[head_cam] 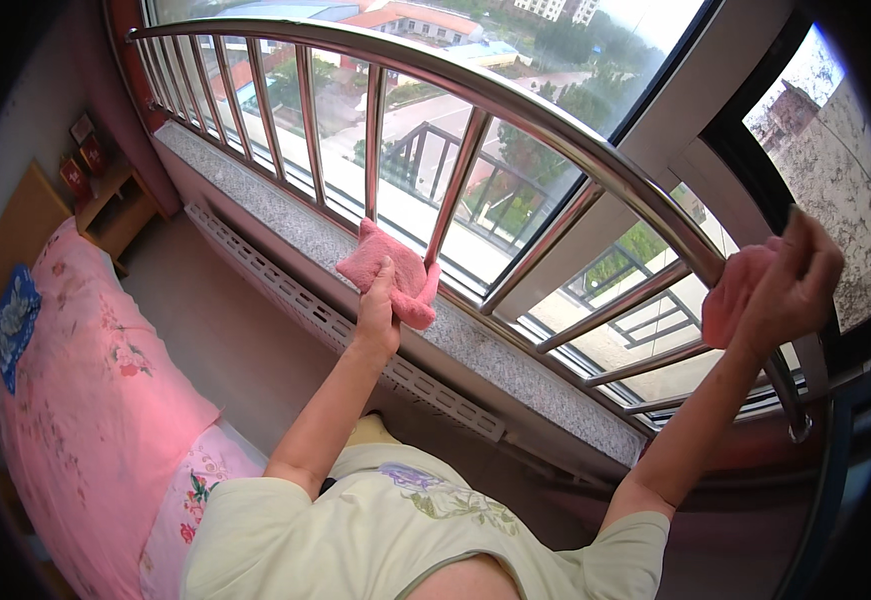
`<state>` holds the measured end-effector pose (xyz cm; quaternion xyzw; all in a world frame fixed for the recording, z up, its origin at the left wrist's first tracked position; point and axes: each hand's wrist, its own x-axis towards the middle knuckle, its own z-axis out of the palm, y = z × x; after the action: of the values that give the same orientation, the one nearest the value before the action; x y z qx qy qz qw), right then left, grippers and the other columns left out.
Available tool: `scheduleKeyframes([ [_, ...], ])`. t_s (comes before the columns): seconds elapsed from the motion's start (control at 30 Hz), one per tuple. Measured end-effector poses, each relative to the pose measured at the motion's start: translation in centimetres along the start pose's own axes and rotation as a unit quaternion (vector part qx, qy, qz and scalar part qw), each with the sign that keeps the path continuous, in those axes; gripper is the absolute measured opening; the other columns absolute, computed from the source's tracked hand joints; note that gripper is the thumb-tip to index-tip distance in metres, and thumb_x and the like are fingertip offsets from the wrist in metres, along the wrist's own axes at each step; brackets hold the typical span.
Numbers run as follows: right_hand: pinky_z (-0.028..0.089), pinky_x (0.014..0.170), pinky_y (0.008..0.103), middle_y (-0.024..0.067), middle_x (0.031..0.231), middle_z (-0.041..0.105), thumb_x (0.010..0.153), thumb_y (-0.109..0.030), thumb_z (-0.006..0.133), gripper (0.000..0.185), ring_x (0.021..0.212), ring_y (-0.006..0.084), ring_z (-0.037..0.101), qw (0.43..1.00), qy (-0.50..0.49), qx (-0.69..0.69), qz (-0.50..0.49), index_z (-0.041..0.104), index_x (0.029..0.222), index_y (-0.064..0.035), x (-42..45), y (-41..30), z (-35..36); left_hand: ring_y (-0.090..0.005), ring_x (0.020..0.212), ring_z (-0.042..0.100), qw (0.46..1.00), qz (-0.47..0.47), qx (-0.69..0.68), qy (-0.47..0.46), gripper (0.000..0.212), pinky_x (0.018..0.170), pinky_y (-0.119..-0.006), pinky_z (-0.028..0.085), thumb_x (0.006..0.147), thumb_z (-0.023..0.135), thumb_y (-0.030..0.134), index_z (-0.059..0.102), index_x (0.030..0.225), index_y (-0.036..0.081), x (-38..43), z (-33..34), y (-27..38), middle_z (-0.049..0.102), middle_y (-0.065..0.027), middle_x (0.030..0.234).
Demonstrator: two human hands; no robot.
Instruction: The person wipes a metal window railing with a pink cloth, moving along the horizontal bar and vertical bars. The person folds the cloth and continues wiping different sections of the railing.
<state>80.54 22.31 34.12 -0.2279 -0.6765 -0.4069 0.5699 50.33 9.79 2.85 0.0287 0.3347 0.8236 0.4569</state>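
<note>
My left hand (380,311) grips a folded pink cloth (384,259), thumb on top. That cloth lies against the lower part of the upright bars, just above the speckled stone windowsill (473,337). At the right, my right hand (799,281) has a second pink cloth (732,296) under its palm, at the curved top rail (529,101) of the shiny metal guardrail. The fingers are bent and raised off the rail, and part of this cloth is hidden behind the hand.
Behind the guardrail is a large window (435,142). A white slotted radiator (285,292) runs below the sill. To the left stand a bed with a pink flowered cover (97,360), a blue patterned item (16,322) on it, and a wooden nightstand (124,202) with red boxes.
</note>
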Motion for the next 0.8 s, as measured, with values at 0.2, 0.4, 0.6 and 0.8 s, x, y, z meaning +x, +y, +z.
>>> scheduleKeyframes([
  [0.2, 0.055, 0.082, 0.0388, 0.0078, 0.104, 0.069, 0.082, -0.011, 0.077, 0.028, 0.096, 0.0257, 0.066, 0.974, -0.224, 0.015, -0.029, 0.066, 0.108, -0.0107, -3.8, -3.7, 0.6, -0.021, 0.131, 0.046, 1.0, 0.019, 0.023, 0.004, 0.074, 0.113, -0.035, 0.038, 0.098, 0.062, 0.042, 0.03, 0.148, -0.002, 1.0, 2.1, 0.4, 0.045, -0.0099, 0.141],
  [0.4, 0.054, 0.091, 0.0416, 0.0131, 0.112, 0.069, 0.088, 0.002, 0.061, 0.03, 0.101, 0.0292, 0.067, 0.932, -0.33, 0.149, 0.014, 0.063, 0.117, -0.0053, -4.2, -0.3, -2.7, -0.0192, 0.129, 0.046, 0.999, -0.007, 0.037, -0.009, 0.068, 0.111, -0.033, 0.037, 0.101, 0.056, 0.044, 0.032, 0.148, 0.002, 6.5, 4.1, -2.1, 0.045, -0.0084, 0.141],
  [0.6, 0.051, 0.075, 0.026, 0.0066, 0.104, 0.066, 0.098, 0.003, 0.052, 0.022, 0.084, 0.013, 0.062, 0.88, -0.316, 0.227, 0.274, 0.064, 0.116, -0.0008, -3.8, 1.2, -0.9, -0.0255, 0.124, 0.048, 0.966, -0.07, 0.22, 0.118, 0.093, 0.104, -0.036, 0.038, 0.092, 0.044, 0.073, 0.033, 0.151, 0.003, 18.2, 2.9, -2.6, 0.046, -0.014, 0.142],
  [0.8, 0.048, 0.074, 0.0252, 0.0059, 0.104, 0.062, 0.098, 0.003, 0.051, 0.019, 0.083, 0.0112, 0.057, 0.868, -0.289, 0.22, 0.339, 0.063, 0.112, 0.0001, -4.4, 0.9, -1.1, -0.0259, 0.145, 0.032, 0.941, -0.088, 0.144, 0.294, 0.094, 0.115, -0.046, 0.03, 0.094, 0.042, 0.063, 0.006, 0.16, 0.008, 22.3, 2.0, -2.8, 0.021, -0.0147, 0.162],
])
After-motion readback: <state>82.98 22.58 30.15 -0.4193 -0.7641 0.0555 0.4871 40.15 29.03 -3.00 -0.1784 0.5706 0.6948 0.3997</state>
